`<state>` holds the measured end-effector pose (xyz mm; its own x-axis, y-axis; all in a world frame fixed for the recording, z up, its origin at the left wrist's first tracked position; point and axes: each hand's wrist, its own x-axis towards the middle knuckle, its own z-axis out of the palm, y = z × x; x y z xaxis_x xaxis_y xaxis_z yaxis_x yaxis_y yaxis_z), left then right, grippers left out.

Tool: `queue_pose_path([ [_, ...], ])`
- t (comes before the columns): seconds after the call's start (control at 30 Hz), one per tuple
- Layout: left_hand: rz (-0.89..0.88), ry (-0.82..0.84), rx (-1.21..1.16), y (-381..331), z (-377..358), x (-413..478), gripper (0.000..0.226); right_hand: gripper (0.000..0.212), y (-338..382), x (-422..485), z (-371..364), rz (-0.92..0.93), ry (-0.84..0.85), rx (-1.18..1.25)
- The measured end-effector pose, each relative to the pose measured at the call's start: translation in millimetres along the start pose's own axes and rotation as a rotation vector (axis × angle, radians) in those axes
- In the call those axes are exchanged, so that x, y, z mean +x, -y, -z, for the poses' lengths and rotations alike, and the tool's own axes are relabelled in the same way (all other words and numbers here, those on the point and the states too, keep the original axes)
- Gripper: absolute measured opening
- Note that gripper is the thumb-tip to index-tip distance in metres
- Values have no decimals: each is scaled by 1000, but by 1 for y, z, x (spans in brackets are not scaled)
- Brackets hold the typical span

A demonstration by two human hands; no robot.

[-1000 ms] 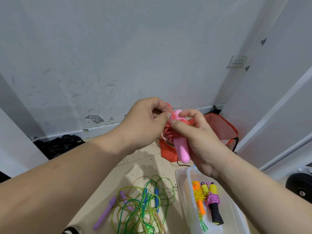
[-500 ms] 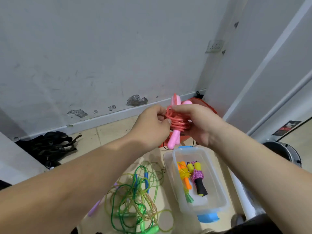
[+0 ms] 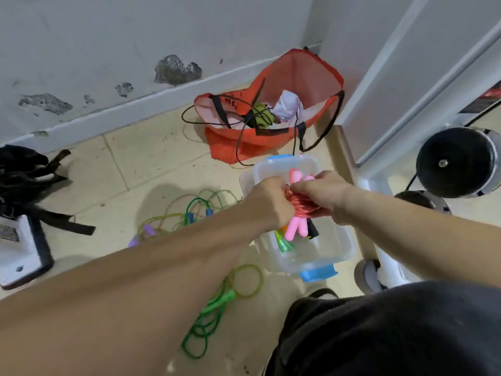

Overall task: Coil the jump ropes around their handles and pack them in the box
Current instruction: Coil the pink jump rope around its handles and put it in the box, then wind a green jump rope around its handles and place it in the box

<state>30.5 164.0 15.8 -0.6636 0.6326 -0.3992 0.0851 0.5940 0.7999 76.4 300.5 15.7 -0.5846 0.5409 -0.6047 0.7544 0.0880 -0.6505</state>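
pink rope (image 3: 303, 207) coiled on handles (image 3: 295, 229), above clear plastic box (image 3: 343, 246)

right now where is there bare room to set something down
Bare tiles lie between the black straps and the orange bag. The near end of the box is free. Left of the box, loose ropes crowd the floor.

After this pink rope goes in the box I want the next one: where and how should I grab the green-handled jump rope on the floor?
Grip the green handle, not the cord. It lies flat on the tiles, slanting toward the box, rigid and clear of its loose loops. Probably best from above, pinching across its narrow width.
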Motion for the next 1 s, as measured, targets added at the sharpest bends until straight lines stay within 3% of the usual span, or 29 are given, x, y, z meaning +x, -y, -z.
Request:
queue_pose_path([
  [0.1, 39, -46, 34, 20, -13, 13, 58, 24, -31, 21, -19, -72, -12, -109],
  [0.2, 48, -75, 24, 37, -17, 24, 29, 30, -54, 41, -35, -88, 24, -251],
  [0.27, 26, -89, 7, 48, -18, 31, 15, 22, -54, 43, -39, -133, 64, -321],
  [0.4, 10, -103, -41, 71, -15, 29, 21, 34, -26, 39, -33, -183, 144, -444],
  [0.6, 76, -70, -64, 86, 7, -5, 16, 39, 65, -3, -33, 62, 278, -805],
  [0.7, 66, -34, -37, 94, 19, -28, 26, 37, 99, -32, -63, 242, 294, -968],
  [0.77, 67, -25, 39, 105, 24, -42, 17, 34, 106, -44, -89, 324, 328, -1050],
  [0.87, 80, -48, 113, 135, 29, -62, 12, 30, 86, -52, -140, 254, 441, -1093],
  [1.0, 138, 90, 344, 182, 29, -93, 11, 29, 25, -55, -202, 81, 555, -1127],
])
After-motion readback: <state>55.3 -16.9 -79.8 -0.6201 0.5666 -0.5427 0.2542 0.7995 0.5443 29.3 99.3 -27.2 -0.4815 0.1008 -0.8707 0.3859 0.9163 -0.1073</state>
